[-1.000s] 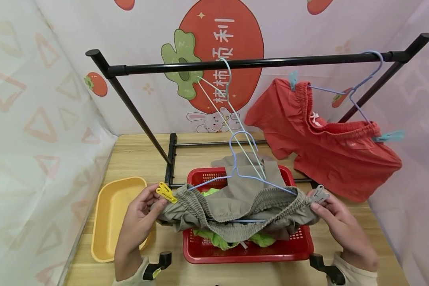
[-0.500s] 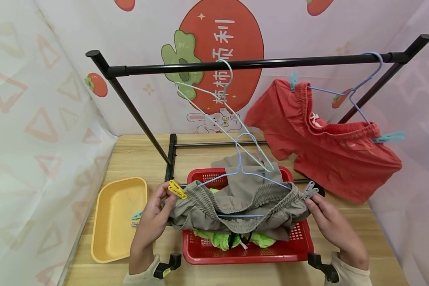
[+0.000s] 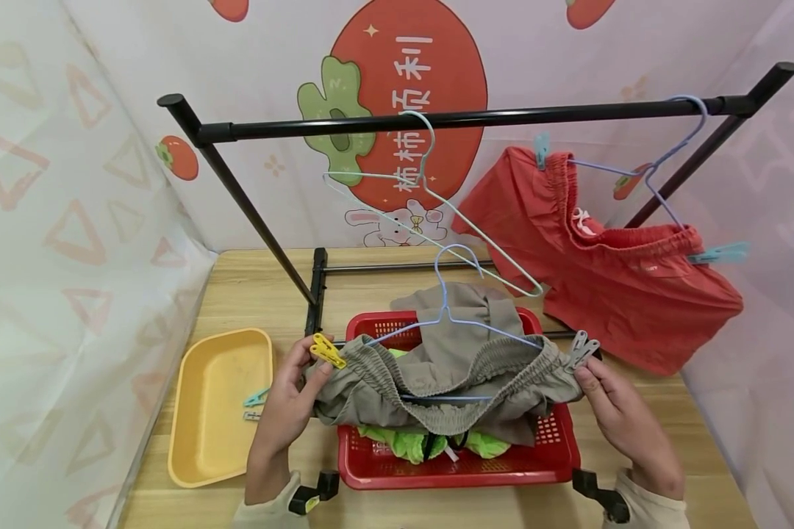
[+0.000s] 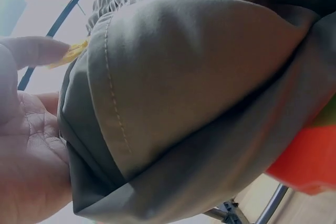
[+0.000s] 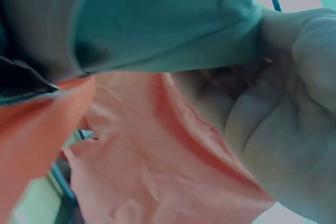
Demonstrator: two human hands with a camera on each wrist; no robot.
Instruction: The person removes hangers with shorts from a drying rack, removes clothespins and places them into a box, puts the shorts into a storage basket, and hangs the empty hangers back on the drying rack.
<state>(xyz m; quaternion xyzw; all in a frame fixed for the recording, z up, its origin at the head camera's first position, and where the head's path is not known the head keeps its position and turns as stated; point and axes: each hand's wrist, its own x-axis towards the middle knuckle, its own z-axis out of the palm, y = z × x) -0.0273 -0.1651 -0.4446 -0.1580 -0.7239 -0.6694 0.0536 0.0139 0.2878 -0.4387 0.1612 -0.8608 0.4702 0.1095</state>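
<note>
A pair of olive-grey pants (image 3: 453, 422) with a gathered elastic waistband is stretched sideways over a red basket. My left hand (image 3: 281, 404) pinches the waistband's left end beside a yellow clothespin (image 3: 328, 351); in the left wrist view the thumb overlaps that clothespin (image 4: 76, 52). At the right end my right hand (image 3: 622, 411) grips the cloth just below a grey clothespin (image 3: 581, 350). A blue-violet hanger (image 3: 445, 314) sits inside the waistband, its hook standing up unattached. The right wrist view has the pants' fabric (image 5: 173, 19) between thumb and fingers.
The red basket (image 3: 463, 479) holds lime-green cloth (image 3: 403, 443). Overhead runs a black rail (image 3: 291, 128), bearing a pale green hanger (image 3: 483, 234) and red shorts (image 3: 609, 294) on another hanger. A yellow tray (image 3: 198, 411) with clothespins (image 3: 256, 397) stands at left.
My left hand and the pants' left end have moved right, narrowing the stretch; the blue-violet hanger shifted slightly right. The pale green hanger has swung round on the rail. Tray clothespins came into view.
</note>
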